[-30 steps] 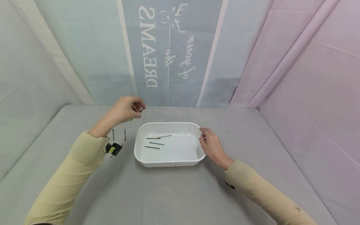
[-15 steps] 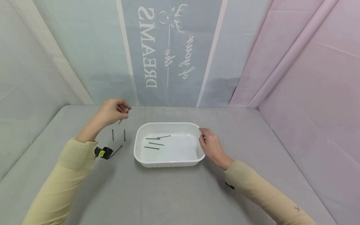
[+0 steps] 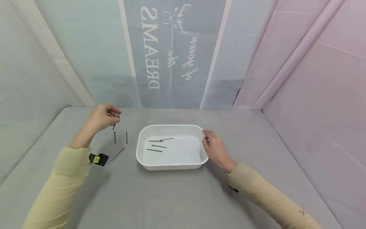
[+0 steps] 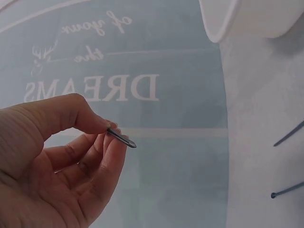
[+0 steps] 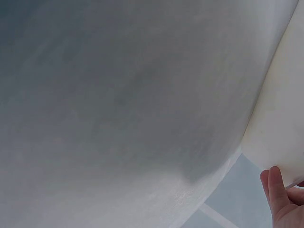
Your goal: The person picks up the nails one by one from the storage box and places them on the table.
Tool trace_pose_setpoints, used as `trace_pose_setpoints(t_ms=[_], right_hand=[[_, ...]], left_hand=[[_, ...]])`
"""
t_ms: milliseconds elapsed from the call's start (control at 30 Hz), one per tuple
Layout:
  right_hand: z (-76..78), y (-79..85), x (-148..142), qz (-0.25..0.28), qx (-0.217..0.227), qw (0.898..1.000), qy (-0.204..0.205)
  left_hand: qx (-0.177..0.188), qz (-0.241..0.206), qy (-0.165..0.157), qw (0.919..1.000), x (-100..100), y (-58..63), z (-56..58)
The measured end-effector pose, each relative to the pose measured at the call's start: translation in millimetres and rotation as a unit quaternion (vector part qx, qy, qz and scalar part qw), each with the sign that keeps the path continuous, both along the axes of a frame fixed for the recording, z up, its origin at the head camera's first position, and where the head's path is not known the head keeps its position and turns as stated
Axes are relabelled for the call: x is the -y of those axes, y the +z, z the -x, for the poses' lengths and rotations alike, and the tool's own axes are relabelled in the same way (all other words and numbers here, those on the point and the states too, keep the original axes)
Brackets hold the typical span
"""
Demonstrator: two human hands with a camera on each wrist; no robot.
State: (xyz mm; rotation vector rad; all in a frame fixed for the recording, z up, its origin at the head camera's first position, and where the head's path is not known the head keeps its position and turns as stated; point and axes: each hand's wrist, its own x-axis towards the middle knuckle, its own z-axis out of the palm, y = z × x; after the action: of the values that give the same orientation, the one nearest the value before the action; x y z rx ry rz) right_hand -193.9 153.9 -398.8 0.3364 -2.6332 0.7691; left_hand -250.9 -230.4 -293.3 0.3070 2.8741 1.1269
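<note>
My left hand pinches a dark nail between thumb and fingertips, above the table at the left. In the head view the nail slants down, just above the loose nails. My right hand grips the right rim of a white rectangular tray. In the right wrist view its fingers lie against the outer wall of the tray. Several nails lie spread in the left half of the tray, one of them a nail near the front.
On the grey table, left of the tray, lie two roughly parallel nails, a left nail and a right nail. A slanted nail lies in front of them. Fabric walls, including a printed back cloth, enclose the table.
My left hand has moved left and slightly lower, away from the tray, still pinching the nail. The slanted nail on the table has come into full view. My right hand and the tray stay put.
</note>
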Motion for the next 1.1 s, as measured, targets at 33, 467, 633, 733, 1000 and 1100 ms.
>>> trace_pose_setpoints(t_ms=[33,467,633,733,1000,1100], right_hand=[[-0.1,0.0,0,-0.001,0.000,1.000,0.000],[0.5,1.0,1,-0.004,0.005,1.000,-0.003],[0.3,0.4,0,0.000,0.005,1.000,-0.001],[0.2,0.5,0,0.001,0.006,1.000,-0.001],[0.1,1.2,0,-0.001,0.003,1.000,0.000],[0.2,1.1,0,0.000,0.002,1.000,0.002]], left_hand=[[0.001,0.000,0.005,1.0000,2,-1.5,0.2],[0.041,-0.012,0.055,0.9976,19,-16.2,1.0],[0.055,-0.020,0.068,0.9960,26,-24.1,1.3],[0.063,-0.025,0.075,0.9948,30,-29.1,1.6],[0.079,-0.042,0.093,0.9917,39,-40.0,2.1],[0.085,-0.041,0.100,0.9905,42,-43.5,2.3]])
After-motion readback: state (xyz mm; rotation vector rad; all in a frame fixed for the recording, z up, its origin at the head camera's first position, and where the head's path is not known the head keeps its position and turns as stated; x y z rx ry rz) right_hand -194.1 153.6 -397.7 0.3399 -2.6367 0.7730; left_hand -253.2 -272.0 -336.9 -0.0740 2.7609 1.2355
